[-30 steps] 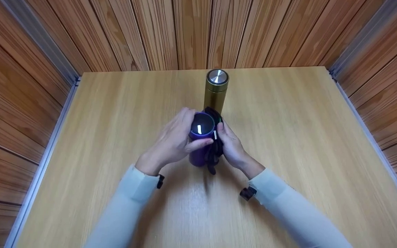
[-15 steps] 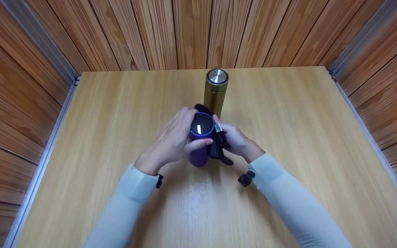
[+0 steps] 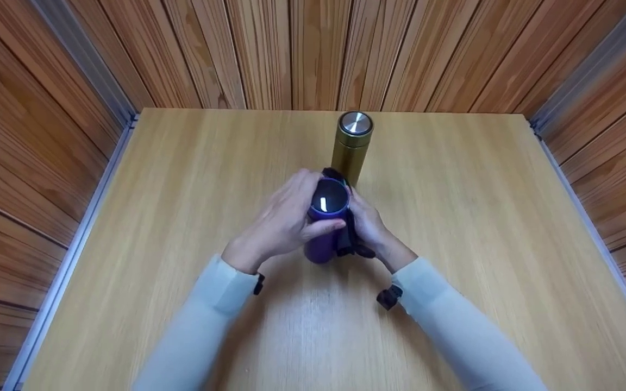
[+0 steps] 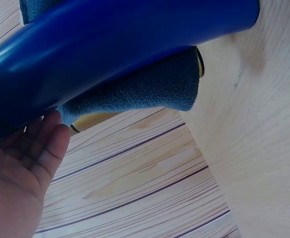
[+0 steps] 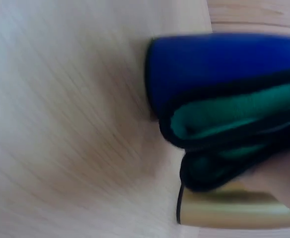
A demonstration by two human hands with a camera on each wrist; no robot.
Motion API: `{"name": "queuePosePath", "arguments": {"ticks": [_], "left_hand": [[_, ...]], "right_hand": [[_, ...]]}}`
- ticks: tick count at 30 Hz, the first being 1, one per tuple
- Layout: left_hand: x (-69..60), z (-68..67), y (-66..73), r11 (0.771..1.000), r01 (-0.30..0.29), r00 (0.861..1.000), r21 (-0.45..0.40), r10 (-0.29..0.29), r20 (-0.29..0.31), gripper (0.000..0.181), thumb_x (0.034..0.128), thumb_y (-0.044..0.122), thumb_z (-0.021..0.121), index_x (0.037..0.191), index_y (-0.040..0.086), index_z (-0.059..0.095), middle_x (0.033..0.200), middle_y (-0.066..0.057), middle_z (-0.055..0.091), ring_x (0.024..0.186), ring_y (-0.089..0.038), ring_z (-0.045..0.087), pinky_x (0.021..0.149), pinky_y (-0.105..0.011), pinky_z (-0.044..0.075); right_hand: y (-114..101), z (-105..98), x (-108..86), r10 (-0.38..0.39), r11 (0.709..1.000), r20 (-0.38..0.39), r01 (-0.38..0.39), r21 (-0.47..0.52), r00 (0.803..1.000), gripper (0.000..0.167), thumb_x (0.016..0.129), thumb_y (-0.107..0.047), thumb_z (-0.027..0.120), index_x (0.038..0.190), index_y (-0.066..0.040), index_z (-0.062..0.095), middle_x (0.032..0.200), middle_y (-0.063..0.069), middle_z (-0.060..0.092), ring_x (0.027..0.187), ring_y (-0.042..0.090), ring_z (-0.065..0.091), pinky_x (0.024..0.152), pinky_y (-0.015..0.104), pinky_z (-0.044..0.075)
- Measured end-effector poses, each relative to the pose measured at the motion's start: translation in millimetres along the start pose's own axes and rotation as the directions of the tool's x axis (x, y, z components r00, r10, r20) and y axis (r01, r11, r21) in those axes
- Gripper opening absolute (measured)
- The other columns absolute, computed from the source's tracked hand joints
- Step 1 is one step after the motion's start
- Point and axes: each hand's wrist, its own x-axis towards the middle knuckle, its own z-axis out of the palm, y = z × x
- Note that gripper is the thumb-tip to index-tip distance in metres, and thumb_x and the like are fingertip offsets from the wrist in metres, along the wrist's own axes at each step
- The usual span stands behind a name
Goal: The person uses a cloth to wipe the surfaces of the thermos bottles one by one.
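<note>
Got the left hand (image 3: 283, 213) wrapped around an upright purple bottle (image 3: 329, 198), mid-frame, and the right hand (image 3: 368, 221) clutching dark cloth (image 3: 348, 237) at its right side. Lost sight of the cloth's pale tag from half a second ago. See a gold bottle (image 3: 351, 155) just behind, light wood table (image 3: 481, 201) underneath, plank walls (image 3: 317, 54) filling the frame's top and sides.

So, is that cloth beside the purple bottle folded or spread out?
Folded: the right wrist view shows the dark-edged cloth doubled over itself, its layers stacked and curving at the bends.
</note>
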Motion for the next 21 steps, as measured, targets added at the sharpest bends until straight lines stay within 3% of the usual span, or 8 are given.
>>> {"name": "queuePosePath", "arguments": {"ticks": [4, 8, 12, 14, 16, 19, 21], "left_hand": [[0.8, -0.1, 0.9, 1.000, 0.006, 1.000, -0.002, -0.006, 0.009, 0.070, 0.0936, 0.061, 0.064, 0.136, 0.008, 0.048, 0.116, -0.003, 0.054, 0.101, -0.015, 0.050, 0.089, -0.031, 0.047], [2.0, -1.1, 1.4, 1.000, -0.002, 1.000, -0.008, 0.002, 0.004, 0.069, 0.0934, 0.060, 0.065, 0.134, 0.006, 0.049, 0.112, -0.005, 0.055, 0.098, -0.016, 0.050, 0.086, -0.033, 0.046], [2.3, -2.1, 1.4, 1.000, 0.002, 1.000, -0.008, -0.002, 0.002, 0.069, 0.0931, 0.060, 0.065, 0.133, 0.006, 0.048, 0.112, -0.006, 0.054, 0.098, -0.016, 0.049, 0.086, -0.033, 0.046], [1.9, -2.3, 1.4, 1.000, 0.009, 1.000, -0.009, -0.009, 0.007, 0.068, 0.0930, 0.060, 0.066, 0.132, 0.007, 0.048, 0.111, -0.006, 0.054, 0.098, -0.016, 0.049, 0.086, -0.033, 0.046], [1.4, -2.4, 1.5, 1.000, 0.013, 1.000, -0.015, -0.013, 0.012, 0.067, 0.0930, 0.059, 0.066, 0.131, 0.007, 0.048, 0.112, -0.004, 0.053, 0.099, -0.016, 0.050, 0.087, -0.033, 0.047], [1.4, -2.4, 1.6, 1.000, 0.018, 1.000, -0.024, -0.017, 0.016, 0.066, 0.0929, 0.059, 0.067, 0.131, 0.008, 0.049, 0.113, -0.004, 0.053, 0.100, -0.016, 0.050, 0.089, -0.033, 0.047], [1.4, -2.3, 1.5, 0.999, 0.023, 1.000, -0.026, -0.022, 0.016, 0.066, 0.0927, 0.058, 0.068, 0.131, 0.008, 0.049, 0.112, -0.003, 0.053, 0.099, -0.016, 0.050, 0.089, -0.033, 0.047]], "right_hand": [[-2, 1, -10.0, -0.016, 0.999, -0.049, 0.018, 0.032, 0.999, 0.057, 0.113, -0.031, 0.029, 0.162, -0.003, 0.020, 0.160, 0.017, 0.037, 0.143, 0.020, 0.036, 0.117, 0.031, 0.030], [-13, -4, -15.2, -0.012, 0.997, 0.019, 0.010, 0.072, 1.000, 0.064, 0.110, -0.045, 0.035, 0.156, 0.000, 0.032, 0.142, 0.016, 0.054, 0.122, 0.020, 0.056, 0.103, 0.030, 0.045], [-21, -12, -9.6, 0.080, 0.989, 0.129, -0.095, 0.112, 0.988, 0.070, 0.108, -0.051, 0.039, 0.151, 0.004, 0.035, 0.123, 0.009, 0.063, 0.099, 0.017, 0.064, 0.089, 0.027, 0.051], [-21, -16, -6.2, 0.154, 0.981, 0.162, -0.171, 0.096, 0.975, 0.069, 0.110, -0.046, 0.033, 0.159, 0.001, 0.025, 0.120, 0.000, 0.061, 0.094, 0.012, 0.063, 0.086, 0.024, 0.050], [-18, -17, -2.2, 0.220, 0.968, 0.171, -0.237, 0.085, 0.960, 0.062, 0.111, -0.039, 0.027, 0.156, 0.002, 0.030, 0.112, -0.001, 0.063, 0.088, 0.011, 0.063, 0.082, 0.024, 0.051], [-13, -16, 2.3, 0.293, 0.949, 0.149, -0.306, 0.070, 0.944, 0.052, 0.110, -0.028, 0.020, 0.139, -0.002, 0.055, 0.103, -0.004, 0.066, 0.085, 0.010, 0.063, 0.080, 0.024, 0.052], [-10, -14, 5.1, 0.323, 0.940, 0.115, -0.332, 0.072, 0.939, 0.048, 0.110, -0.023, 0.021, 0.111, -0.008, 0.066, 0.091, 0.000, 0.069, 0.081, 0.010, 0.065, 0.076, 0.024, 0.053]]}}
